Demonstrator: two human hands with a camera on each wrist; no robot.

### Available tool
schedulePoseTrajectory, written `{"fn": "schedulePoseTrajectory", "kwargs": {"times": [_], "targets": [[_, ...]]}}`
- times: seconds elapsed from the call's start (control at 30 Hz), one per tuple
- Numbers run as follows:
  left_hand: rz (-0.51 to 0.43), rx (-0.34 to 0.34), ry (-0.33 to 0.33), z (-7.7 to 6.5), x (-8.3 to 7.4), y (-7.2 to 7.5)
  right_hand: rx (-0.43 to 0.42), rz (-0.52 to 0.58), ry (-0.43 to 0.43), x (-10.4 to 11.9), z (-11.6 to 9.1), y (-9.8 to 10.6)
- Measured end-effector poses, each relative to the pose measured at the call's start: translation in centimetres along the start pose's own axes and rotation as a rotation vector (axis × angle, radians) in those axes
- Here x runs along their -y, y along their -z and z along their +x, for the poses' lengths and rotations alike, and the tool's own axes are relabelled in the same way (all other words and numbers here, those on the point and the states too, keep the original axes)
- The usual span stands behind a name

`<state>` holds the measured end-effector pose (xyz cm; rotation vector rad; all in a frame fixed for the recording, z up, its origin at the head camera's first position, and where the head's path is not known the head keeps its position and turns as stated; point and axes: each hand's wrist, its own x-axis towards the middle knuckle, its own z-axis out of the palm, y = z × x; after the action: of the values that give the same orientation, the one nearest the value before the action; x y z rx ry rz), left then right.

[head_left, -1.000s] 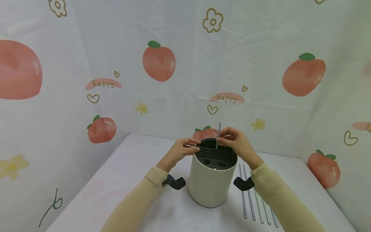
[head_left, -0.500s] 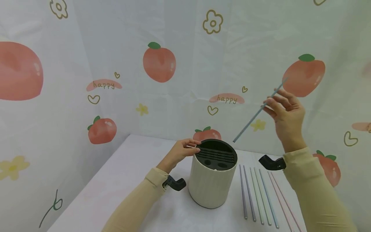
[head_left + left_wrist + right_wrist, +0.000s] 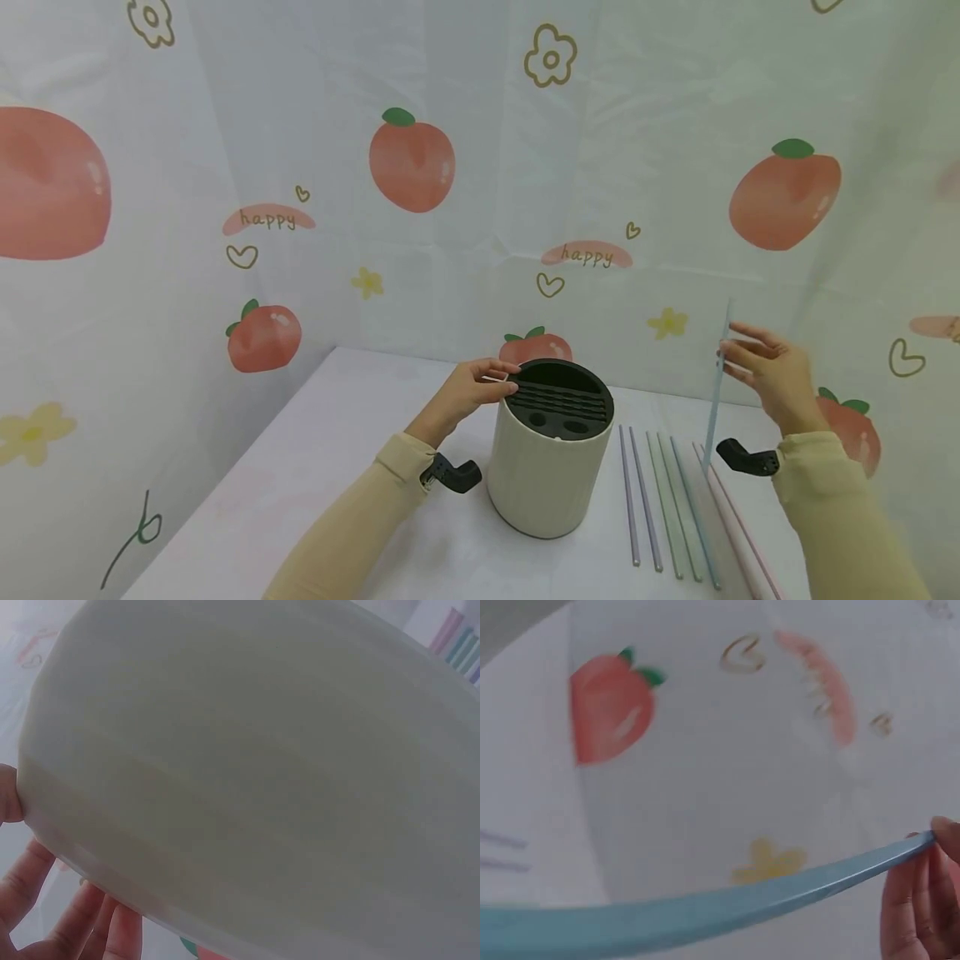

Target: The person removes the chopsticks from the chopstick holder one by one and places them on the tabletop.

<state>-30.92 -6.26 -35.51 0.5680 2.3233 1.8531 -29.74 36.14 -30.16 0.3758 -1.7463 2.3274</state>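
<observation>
My right hand (image 3: 776,375) pinches a pale blue chopstick (image 3: 716,400) near its upper end, at the table's right side. It hangs nearly upright, its lower tip close to the pink chopsticks (image 3: 738,521). The right wrist view shows the blue chopstick (image 3: 705,919) running across to the thumb and fingertips. My left hand (image 3: 461,396) touches the rim of a cream knife block (image 3: 543,483) with fairly straight fingers and thumb. Its black insert (image 3: 558,404) has slots, two round holes and a larger rear opening. The block's wall (image 3: 247,772) fills most of the left wrist view.
Between the block and my right arm lie purple chopsticks (image 3: 641,500), green chopsticks (image 3: 671,500) and another blue chopstick (image 3: 696,508), roughly side by side. A white patterned cloth (image 3: 480,275) hangs behind the white table (image 3: 300,483).
My right hand has gone from over the block's opening, up and right, then down above the pink chopsticks, carrying the blue chopstick, which has turned more upright. The left hand and block have stayed put.
</observation>
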Motion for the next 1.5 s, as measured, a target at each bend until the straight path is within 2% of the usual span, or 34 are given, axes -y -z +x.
{"fn": "schedulePoseTrajectory", "kwargs": {"times": [0.1, 0.27, 0.37, 0.5, 0.67, 0.9, 1.0, 1.2, 1.37, 1.5], "targets": [[-0.001, 0.003, 0.0, 0.0, 0.0, 0.0, 0.042, -0.176, -0.107, -2.4, -0.7, 2.4], [-0.002, 0.004, -0.001, 0.1, 0.0, 0.0, 0.078, -0.459, -0.256, -6.0, -2.2, 4.7], [0.0, 0.003, -0.002, 0.0, 0.0, 0.0, 0.061, -0.579, -0.351, -7.9, -3.2, 5.5], [-0.001, -0.001, -0.001, 0.0, -0.1, 0.0, 0.021, -0.666, -0.455, -9.9, -4.1, 6.1], [-0.007, -0.001, 0.0, 0.0, -0.1, -0.1, -0.017, -0.729, -0.501, -11.4, -4.8, 6.3], [-0.002, -0.001, 0.007, 0.0, -0.1, -0.1, -0.01, -0.897, -0.471, -12.9, -5.0, 6.8], [-0.002, 0.002, 0.008, 0.1, 0.0, -0.1, -0.027, -0.922, -0.471, -13.2, -5.0, 6.8], [-0.009, -0.003, 0.01, 0.1, 0.0, -0.1, -0.081, -0.851, -0.494, -13.6, -5.1, 6.6], [-0.017, -0.002, 0.01, 0.1, 0.0, -0.1, -0.087, -0.815, -0.513, -13.7, -5.2, 6.2], [-0.015, -0.004, 0.012, 0.1, 0.1, -0.1, -0.085, -0.826, -0.522, -13.7, -5.1, 6.1]]}}
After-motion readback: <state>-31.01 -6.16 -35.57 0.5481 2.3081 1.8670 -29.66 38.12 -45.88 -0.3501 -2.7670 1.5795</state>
